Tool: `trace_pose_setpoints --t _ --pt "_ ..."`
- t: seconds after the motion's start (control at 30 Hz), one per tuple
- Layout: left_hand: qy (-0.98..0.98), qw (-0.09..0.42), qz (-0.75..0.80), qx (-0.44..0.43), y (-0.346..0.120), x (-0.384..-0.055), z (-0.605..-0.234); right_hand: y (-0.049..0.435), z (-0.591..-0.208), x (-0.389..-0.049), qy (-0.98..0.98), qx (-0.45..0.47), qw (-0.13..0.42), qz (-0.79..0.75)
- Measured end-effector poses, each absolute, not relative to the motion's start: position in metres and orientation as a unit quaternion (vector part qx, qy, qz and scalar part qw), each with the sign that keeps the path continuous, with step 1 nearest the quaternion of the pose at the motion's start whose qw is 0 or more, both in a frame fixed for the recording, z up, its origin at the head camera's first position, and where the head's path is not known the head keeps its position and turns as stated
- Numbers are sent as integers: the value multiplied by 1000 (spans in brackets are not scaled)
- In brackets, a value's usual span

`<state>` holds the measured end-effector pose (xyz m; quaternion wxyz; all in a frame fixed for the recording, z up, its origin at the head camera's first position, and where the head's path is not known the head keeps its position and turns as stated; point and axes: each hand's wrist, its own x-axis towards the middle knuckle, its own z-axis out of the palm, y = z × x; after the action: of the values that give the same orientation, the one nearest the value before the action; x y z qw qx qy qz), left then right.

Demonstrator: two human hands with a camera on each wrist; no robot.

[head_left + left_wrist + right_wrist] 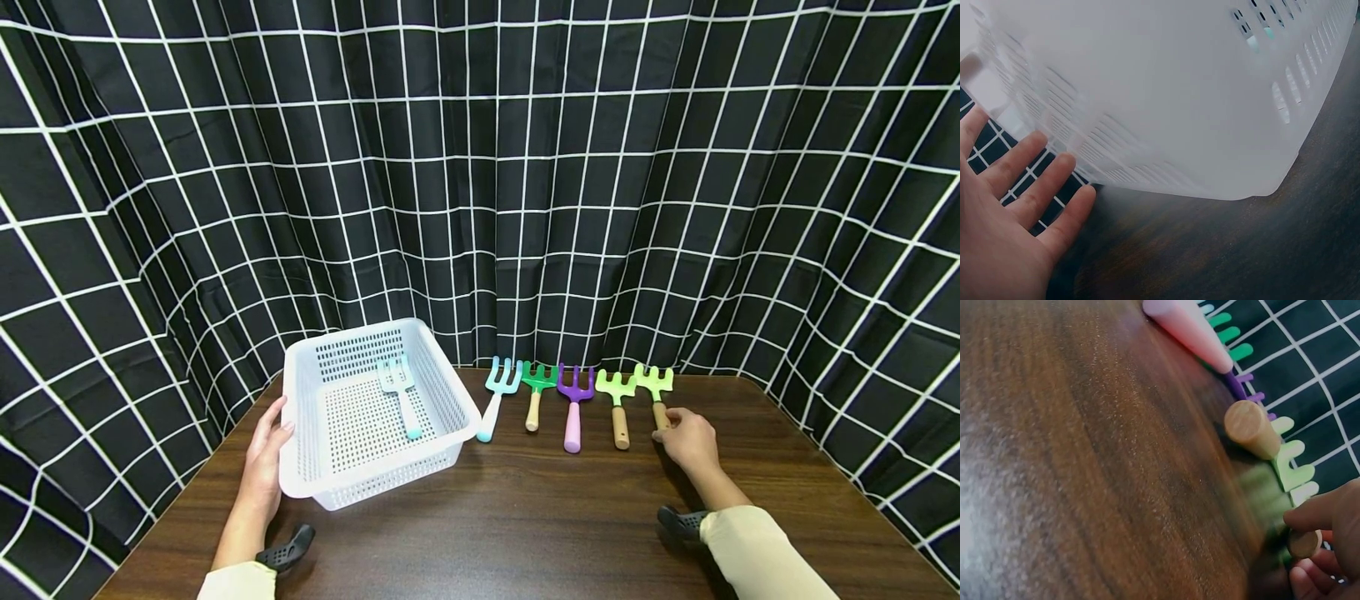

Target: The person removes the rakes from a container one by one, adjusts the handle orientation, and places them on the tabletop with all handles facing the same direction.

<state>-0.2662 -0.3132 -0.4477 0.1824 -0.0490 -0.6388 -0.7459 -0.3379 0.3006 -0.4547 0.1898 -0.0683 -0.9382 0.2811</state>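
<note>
At the right end of a row of small garden hand forks, my right hand [686,437] pinches the wooden handle of a light green hand fork [656,382]. The right wrist view shows the round handle end [1304,544] between thumb and fingers. My left hand [264,458] is at the left side of a white perforated plastic basket [378,479]. In the left wrist view its fingers [1057,181] are spread and fairly straight against the basket's wall. Inside the basket lies one pale blue hand fork [405,400] with a white handle.
Between basket and right hand, other hand forks lie tines away: a blue one [492,408], a dark green one [536,400], a purple one with pink handle [573,417] and another light green one [618,408]. A black grid curtain [525,208] hangs behind the wooden table [510,533].
</note>
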Motion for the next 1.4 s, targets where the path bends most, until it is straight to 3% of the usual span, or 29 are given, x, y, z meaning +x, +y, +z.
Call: trace_pose_setpoints --t 0.43,1.03,1.4 --pt "-651 179 -737 -40 -313 -267 -447 299 -449 -336 -939 -79 173 287" --pt "-643 181 -743 -47 -312 -266 -448 252 -399 -341 -880 -51 294 369" --pt "-642 181 -744 -50 -315 -267 -449 181 -363 -341 -860 12 222 460"
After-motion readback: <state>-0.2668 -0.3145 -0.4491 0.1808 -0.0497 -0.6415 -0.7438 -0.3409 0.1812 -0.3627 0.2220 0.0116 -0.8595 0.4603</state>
